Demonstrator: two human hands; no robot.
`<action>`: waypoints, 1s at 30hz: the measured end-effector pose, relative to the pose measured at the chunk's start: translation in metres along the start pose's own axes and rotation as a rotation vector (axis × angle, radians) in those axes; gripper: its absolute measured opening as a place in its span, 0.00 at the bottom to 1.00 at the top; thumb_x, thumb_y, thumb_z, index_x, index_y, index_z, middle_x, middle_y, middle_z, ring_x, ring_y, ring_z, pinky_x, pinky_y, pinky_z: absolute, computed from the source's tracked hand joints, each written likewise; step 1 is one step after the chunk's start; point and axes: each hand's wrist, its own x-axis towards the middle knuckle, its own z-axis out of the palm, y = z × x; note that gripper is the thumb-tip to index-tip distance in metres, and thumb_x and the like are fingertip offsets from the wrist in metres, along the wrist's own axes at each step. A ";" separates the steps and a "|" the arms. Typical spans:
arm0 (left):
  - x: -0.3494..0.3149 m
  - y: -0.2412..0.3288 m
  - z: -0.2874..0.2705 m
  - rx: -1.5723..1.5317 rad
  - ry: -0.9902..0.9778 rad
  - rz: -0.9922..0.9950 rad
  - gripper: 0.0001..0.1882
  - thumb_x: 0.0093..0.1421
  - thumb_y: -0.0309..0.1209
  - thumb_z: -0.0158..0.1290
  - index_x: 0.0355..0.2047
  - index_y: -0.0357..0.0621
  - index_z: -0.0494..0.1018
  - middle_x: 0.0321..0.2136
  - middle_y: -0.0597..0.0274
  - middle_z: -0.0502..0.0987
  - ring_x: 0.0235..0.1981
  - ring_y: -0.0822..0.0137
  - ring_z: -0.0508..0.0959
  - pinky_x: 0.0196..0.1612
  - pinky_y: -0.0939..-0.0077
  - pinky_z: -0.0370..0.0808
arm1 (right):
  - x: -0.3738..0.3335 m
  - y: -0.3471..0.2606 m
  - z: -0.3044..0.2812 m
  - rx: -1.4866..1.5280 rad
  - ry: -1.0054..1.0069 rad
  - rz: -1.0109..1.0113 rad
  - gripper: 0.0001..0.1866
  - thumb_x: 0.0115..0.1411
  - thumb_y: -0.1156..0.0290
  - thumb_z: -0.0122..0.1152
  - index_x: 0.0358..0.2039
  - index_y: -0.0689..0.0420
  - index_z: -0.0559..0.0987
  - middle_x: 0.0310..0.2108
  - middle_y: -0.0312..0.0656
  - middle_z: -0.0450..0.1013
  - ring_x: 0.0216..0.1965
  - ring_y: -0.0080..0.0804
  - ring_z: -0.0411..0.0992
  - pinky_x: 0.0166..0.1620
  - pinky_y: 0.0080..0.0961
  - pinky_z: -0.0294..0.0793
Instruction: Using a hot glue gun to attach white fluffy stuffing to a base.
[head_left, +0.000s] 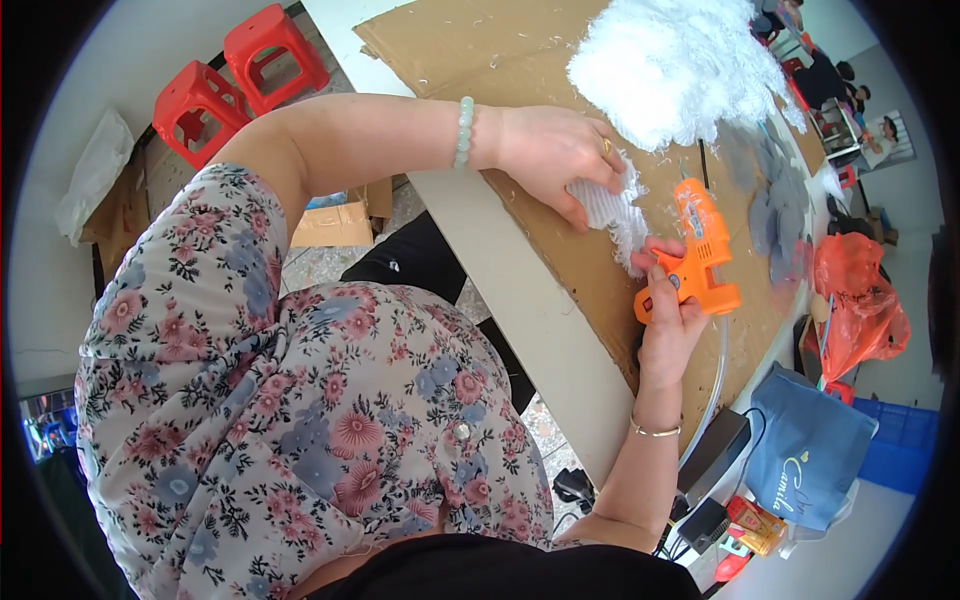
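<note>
My left hand (560, 155), with a bead bracelet on its wrist, has its fingers curled on a small white ribbed piece with a shaggy fringe (630, 215). It rests low over the cardboard (560, 60). An orange glue gun (700, 255) is gripped in my right hand (668, 320), its nozzle pointing away toward a big pile of white fluffy fringe (680, 70). From the back of the glue gun a clear glue stick or tube (718, 380) curves down. The fingertips of my right hand are close to the fringed piece; whether they touch it I cannot tell.
Flat grey rounded pieces (778, 215) lie right of the glue gun. Along the right side are a red plastic bag (860, 300), a blue bag (810, 440) and a black box (715, 455) with cables. Red stools (275, 60) stand at the far left. People sit in the background.
</note>
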 end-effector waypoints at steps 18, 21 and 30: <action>0.003 -0.015 0.002 0.050 -0.045 0.224 0.14 0.47 0.24 0.55 0.37 0.37 0.73 0.43 0.55 0.74 0.49 0.54 0.71 0.52 0.62 0.69 | 0.002 0.011 -0.019 0.013 0.046 0.013 0.14 0.58 0.80 0.50 0.45 0.62 0.68 0.41 0.44 0.72 0.38 0.30 0.74 0.44 0.25 0.72; 0.018 -0.015 0.026 0.205 0.007 0.315 0.13 0.46 0.23 0.54 0.35 0.35 0.73 0.40 0.55 0.74 0.47 0.56 0.72 0.51 0.62 0.70 | 0.003 0.019 -0.034 -0.002 0.049 0.015 0.14 0.58 0.81 0.50 0.45 0.62 0.68 0.41 0.44 0.72 0.38 0.30 0.74 0.44 0.25 0.72; 0.018 0.031 -0.010 0.324 -0.210 0.207 0.11 0.39 0.26 0.58 0.24 0.37 0.70 0.24 0.57 0.73 0.33 0.57 0.74 0.46 0.63 0.72 | 0.005 0.026 -0.051 -0.004 0.050 -0.032 0.13 0.58 0.82 0.50 0.45 0.62 0.68 0.41 0.41 0.72 0.40 0.28 0.75 0.38 0.19 0.69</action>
